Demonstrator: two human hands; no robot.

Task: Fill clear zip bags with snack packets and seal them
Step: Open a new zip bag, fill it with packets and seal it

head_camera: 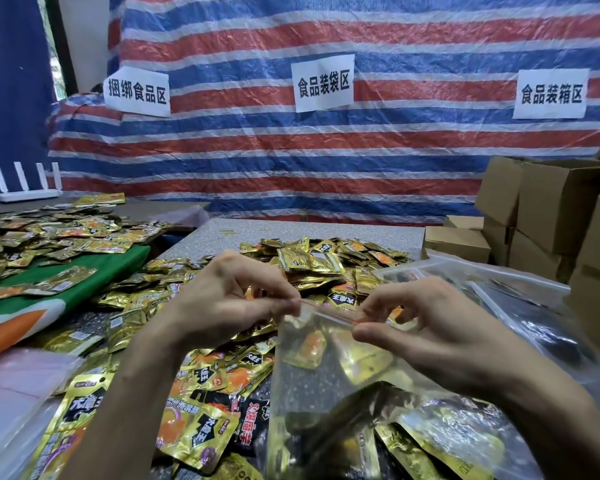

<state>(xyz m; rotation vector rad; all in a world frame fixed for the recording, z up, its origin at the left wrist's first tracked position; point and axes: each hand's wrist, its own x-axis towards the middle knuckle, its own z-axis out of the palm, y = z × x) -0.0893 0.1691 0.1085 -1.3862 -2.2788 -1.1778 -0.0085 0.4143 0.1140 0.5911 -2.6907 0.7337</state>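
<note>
pinching the red top edge of the clear zip bag [326, 375] with left hand [222, 303] and right hand [430, 334], above heaped snack packets [312, 261].

Your zip bag [326, 393] runs off the frame at 6 o'clock, bottom unseen, and the snack packets [312, 348] inside blur behind the plastic. The fingers [274, 301] of your left hand [222, 303] and right hand [430, 330] cover both ends of its red seal; whether it is pressed closed you cannot tell. At 3 o'clock the cardboard boxes [551, 209] are cut off.
</note>
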